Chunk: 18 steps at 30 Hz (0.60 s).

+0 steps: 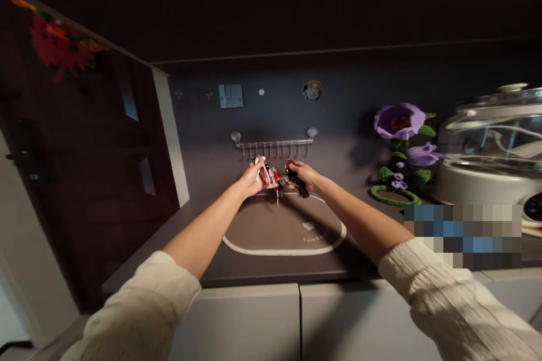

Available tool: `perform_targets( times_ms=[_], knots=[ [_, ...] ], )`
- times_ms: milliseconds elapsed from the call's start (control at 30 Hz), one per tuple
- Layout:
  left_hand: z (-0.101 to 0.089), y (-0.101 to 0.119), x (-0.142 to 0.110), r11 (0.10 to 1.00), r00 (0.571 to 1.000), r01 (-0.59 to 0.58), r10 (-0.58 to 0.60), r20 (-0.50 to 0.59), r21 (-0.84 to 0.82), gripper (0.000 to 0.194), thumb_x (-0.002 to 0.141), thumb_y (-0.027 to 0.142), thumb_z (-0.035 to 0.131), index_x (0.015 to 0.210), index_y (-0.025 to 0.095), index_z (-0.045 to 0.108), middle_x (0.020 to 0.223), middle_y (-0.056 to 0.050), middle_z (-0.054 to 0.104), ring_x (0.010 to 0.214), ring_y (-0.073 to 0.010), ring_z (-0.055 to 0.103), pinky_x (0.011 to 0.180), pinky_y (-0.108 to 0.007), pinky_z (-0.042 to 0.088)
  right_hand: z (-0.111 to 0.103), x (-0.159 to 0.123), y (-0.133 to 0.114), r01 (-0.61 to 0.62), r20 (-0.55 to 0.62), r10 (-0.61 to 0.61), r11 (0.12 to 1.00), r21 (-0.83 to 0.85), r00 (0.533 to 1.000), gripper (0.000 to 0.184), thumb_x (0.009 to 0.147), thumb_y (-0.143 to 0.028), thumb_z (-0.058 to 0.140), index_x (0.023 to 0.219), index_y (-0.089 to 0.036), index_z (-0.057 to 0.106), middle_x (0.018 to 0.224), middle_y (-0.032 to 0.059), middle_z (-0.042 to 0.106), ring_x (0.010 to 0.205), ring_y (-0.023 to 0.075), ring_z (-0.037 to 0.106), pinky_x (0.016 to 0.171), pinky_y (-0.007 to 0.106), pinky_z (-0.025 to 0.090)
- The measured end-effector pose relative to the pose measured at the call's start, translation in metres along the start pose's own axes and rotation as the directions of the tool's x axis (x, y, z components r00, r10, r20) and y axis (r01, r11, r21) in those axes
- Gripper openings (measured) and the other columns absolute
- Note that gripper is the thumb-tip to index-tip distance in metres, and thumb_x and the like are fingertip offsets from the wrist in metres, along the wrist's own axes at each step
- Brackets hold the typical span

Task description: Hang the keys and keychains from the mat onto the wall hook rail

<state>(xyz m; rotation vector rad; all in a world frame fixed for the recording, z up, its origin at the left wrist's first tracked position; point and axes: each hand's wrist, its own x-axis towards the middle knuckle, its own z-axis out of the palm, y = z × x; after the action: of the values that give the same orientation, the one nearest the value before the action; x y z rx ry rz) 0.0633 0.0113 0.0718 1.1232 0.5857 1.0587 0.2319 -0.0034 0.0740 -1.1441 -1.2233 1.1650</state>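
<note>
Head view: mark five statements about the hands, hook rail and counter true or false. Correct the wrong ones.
1. The left hand and the right hand both hold small key-like items. True.
2. The hook rail lies on the mat. False: it is fixed to the wall.
3. The mat has a light border. True.
4. The purple flowers stand left of the mat. False: they stand right of it.
5. The clear-lidded appliance stands right of the flowers. True.

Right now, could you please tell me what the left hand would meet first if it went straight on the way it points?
Beyond what it holds, the left hand would probably meet the hook rail first, though the depth between them is hard to judge.
</note>
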Motion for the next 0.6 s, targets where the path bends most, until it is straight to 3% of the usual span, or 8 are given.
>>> perform_targets(
  times_ms=[100, 167, 233, 300, 367, 433, 500, 600],
  knots=[
    [-0.013, -0.018, -0.014, 0.953, 0.997, 0.047, -0.029, -0.065, 0.3, 0.034, 0.078, 0.045, 0.049, 0.102, 0.027, 0.034, 0.078, 0.001, 0.055, 0.057, -0.013, 0.059, 0.065, -0.046, 0.05, -0.004, -0.01, 0.021, 0.005, 0.017, -0.001, 0.978, -0.208, 1.0, 0.011, 0.083, -0.025, 0.048, 0.093, -0.02, 0.046, 0.063, -0.0025, 0.053, 0.047, 0.0078, 0.051, 0.044, 0.022, 0.047],
    [-0.023, -0.025, -0.022, 0.854, 0.998, 0.041, -0.012, -0.058, 0.518, 0.039, 0.076, 0.046, 0.052, 0.105, 0.027, 0.035, 0.082, 0.0, 0.056, 0.061, -0.0137, 0.059, 0.065, -0.041, 0.05, -0.012, -0.016, 0.03, 0.029, 0.034, -0.018, 0.931, -0.363, 0.999, 0.015, 0.08, -0.026, 0.052, 0.094, -0.019, 0.049, 0.065, -0.0012, 0.055, 0.048, 0.0068, 0.049, 0.044, 0.019, 0.045],
    [-0.033, -0.028, -0.03, 0.693, 0.997, -0.058, 0.076, 0.007, 0.719, 0.041, 0.074, 0.045, 0.054, 0.106, 0.024, 0.039, 0.085, -0.003, 0.057, 0.07, -0.0157, 0.059, 0.07, -0.037, 0.049, -0.021, -0.022, 0.034, 0.084, 0.037, -0.076, 0.842, -0.533, 0.996, 0.017, 0.079, -0.024, 0.053, 0.095, -0.018, 0.053, 0.068, 0.001, 0.057, 0.049, 0.0073, 0.049, 0.046, 0.019, 0.043],
    [-0.044, -0.03, -0.038, 0.442, 0.973, -0.203, 0.192, 0.129, 0.874, 0.037, 0.073, 0.038, 0.057, 0.102, 0.021, 0.045, 0.09, -0.004, 0.059, 0.083, -0.0175, 0.057, 0.079, -0.034, 0.045, -0.03, -0.029, 0.037, 0.156, 0.049, -0.173, 0.688, -0.708, 0.984, 0.019, 0.078, -0.021, 0.053, 0.096, -0.017, 0.056, 0.075, 0.0043, 0.061, 0.055, 0.0098, 0.053, 0.051, 0.021, 0.044],
    [-0.054, -0.034, -0.045, 0.199, 0.955, -0.256, 0.204, 0.215, 0.946, 0.032, 0.073, 0.034, 0.056, 0.1, 0.02, 0.049, 0.095, -0.005, 0.06, 0.089, -0.0191, 0.056, 0.084, -0.034, 0.042, -0.037, -0.037, 0.04, 0.213, 0.094, -0.252, 0.502, -0.838, 0.963, 0.022, 0.076, -0.019, 0.054, 0.097, -0.016, 0.059, 0.088, 0.0073, 0.064, 0.071, 0.0144, 0.059, 0.064, 0.023, 0.046],
    [-0.062, -0.04, -0.052, 0.043, 0.958, -0.248, 0.158, 0.238, 0.968, 0.033, 0.072, 0.034, 0.056, 0.101, 0.02, 0.052, 0.098, -0.006, 0.061, 0.092, -0.0206, 0.055, 0.084, -0.034, 0.041, -0.041, -0.047, 0.044, 0.218, 0.128, -0.255, 0.365, -0.905, 0.959, 0.026, 0.074, -0.016, 0.054, 0.099, -0.017, 0.061, 0.099, 0.0082, 0.064, 0.088, 0.0177, 0.059, 0.077, 0.024, 0.044],
    [-0.069, -0.048, -0.058, -0.035, 0.966, -0.23, 0.113, 0.232, 0.973, 0.038, 0.07, 0.037, 0.057, 0.105, 0.021, 0.053, 0.104, -0.007, 0.06, 0.096, -0.022, 0.055, 0.084, -0.034, 0.04, -0.043, -0.057, 0.051, 0.18, 0.125, -0.192, 0.308, -0.934, 0.973, 0.032, 0.073, -0.016, 0.053, 0.104, -0.017, 0.06, 0.103, 0.0075, 0.064, 0.095, 0.0188, 0.058, 0.081, 0.024, 0.042],
    [-0.074, -0.054, -0.065, -0.053, 0.975, -0.207, 0.074, 0.21, 0.977, 0.057, 0.067, 0.047, 0.058, 0.117, 0.02, 0.049, 0.118, -0.01, 0.055, 0.108, -0.0247, 0.05, 0.089, -0.034, 0.038, -0.044, -0.07, 0.058, 0.128, 0.105, -0.099, 0.265, -0.956, 0.989, 0.039, 0.075, -0.022, 0.052, 0.114, -0.02, 0.055, 0.105, 0.0073, 0.063, 0.096, 0.02, 0.059, 0.081, 0.026, 0.042]
  ],
)
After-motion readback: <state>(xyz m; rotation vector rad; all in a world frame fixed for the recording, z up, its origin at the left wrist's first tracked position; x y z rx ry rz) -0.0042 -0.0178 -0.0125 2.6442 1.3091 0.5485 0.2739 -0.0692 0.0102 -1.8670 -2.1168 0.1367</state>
